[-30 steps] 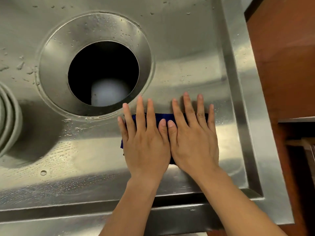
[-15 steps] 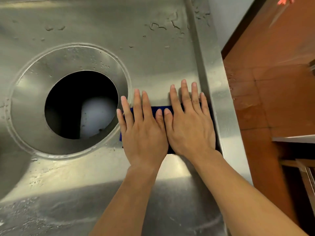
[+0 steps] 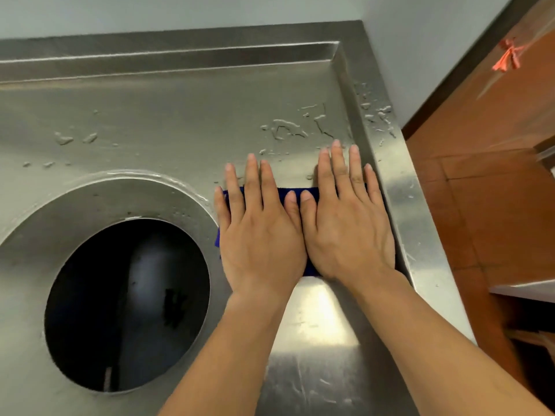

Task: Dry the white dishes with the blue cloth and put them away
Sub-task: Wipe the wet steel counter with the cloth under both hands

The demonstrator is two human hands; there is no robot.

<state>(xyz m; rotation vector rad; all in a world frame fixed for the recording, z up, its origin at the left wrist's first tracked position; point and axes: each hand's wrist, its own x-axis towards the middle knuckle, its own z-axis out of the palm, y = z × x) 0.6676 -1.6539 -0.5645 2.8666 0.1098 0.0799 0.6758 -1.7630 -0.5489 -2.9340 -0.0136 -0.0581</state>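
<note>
The blue cloth [image 3: 312,270] lies flat on the steel counter [image 3: 168,121], to the right of a round hole. Both hands press down on it side by side, thumbs touching. My left hand [image 3: 259,235] covers its left half and my right hand [image 3: 345,232] its right half, fingers stretched out flat. Only thin strips of the cloth show between and around the hands. The white dishes do not appear in this view.
A large round hole [image 3: 126,304] opens in the counter left of the hands, dark inside. Water drops [image 3: 288,130] lie beyond the fingertips. A raised steel rim [image 3: 402,205] runs along the right edge, with a red tiled floor [image 3: 480,205] below.
Both hands have slid the cloth away from me, toward the back right of the counter. The stacked white dishes at the left edge have left the view.
</note>
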